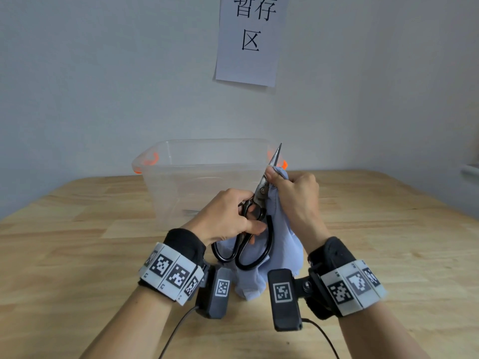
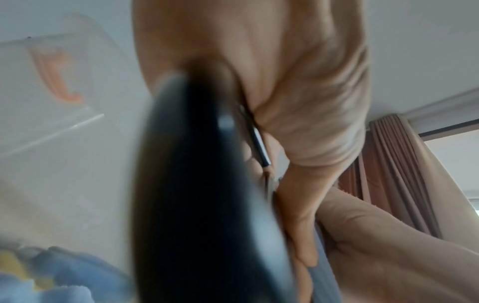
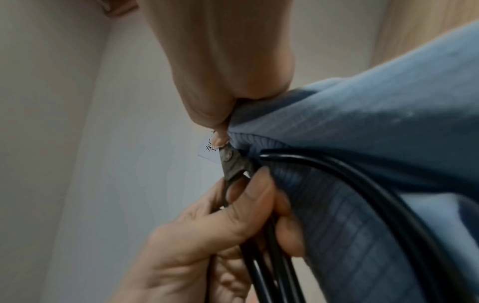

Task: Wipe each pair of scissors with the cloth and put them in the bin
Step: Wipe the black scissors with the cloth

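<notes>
My left hand (image 1: 230,216) grips a pair of black-handled scissors (image 1: 260,193) near the pivot, blades pointing up and away. My right hand (image 1: 293,193) holds a blue-grey cloth (image 1: 274,255) pinched around the blades, thumb on the near side; the blade tip sticks out above it. The cloth hangs down to the table behind the handle loops. In the right wrist view the right hand (image 3: 220,86) squeezes the cloth (image 3: 376,127) at the scissors' pivot (image 3: 232,164), and the left hand (image 3: 220,225) holds the handles. The clear bin (image 1: 160,161) with orange handles stands just behind.
The wooden table (image 1: 77,242) runs out to both sides and toward me. A paper sign (image 1: 251,40) hangs on the wall behind the bin. Something thin lies at the bin's bottom, too faint to name. Cables trail from both wrist cameras.
</notes>
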Demonstrator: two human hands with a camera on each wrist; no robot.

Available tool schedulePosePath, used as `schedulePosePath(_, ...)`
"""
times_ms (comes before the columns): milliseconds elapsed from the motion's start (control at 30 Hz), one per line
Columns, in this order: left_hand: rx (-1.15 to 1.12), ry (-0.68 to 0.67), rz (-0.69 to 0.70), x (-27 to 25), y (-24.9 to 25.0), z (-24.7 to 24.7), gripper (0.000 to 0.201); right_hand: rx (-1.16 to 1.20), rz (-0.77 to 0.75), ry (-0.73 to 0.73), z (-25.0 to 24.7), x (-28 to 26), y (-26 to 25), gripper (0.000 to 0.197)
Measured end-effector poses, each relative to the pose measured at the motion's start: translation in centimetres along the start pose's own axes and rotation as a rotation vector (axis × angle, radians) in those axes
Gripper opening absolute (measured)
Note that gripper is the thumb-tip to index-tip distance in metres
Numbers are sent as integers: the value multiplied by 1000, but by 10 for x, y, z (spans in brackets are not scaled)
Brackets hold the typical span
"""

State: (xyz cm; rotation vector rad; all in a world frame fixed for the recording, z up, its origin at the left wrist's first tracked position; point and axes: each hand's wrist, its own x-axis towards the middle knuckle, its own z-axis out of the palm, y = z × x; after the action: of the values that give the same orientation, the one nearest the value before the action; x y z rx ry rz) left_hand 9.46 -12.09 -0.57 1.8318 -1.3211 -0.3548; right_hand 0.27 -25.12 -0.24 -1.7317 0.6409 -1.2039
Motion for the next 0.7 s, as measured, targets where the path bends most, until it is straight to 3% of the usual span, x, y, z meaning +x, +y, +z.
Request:
schedulePosePath(300, -41, -62, 41, 0, 0, 2, 30, 17, 30, 75, 0, 3, 2, 67)
schedulePosePath(433, -57, -100, 44, -2, 0, 3, 31, 0, 50, 102, -3, 5, 3, 76)
schedulePosePath(700, -41, -135, 57, 1, -5, 8, 33, 25, 67, 152, -7, 11, 4, 72)
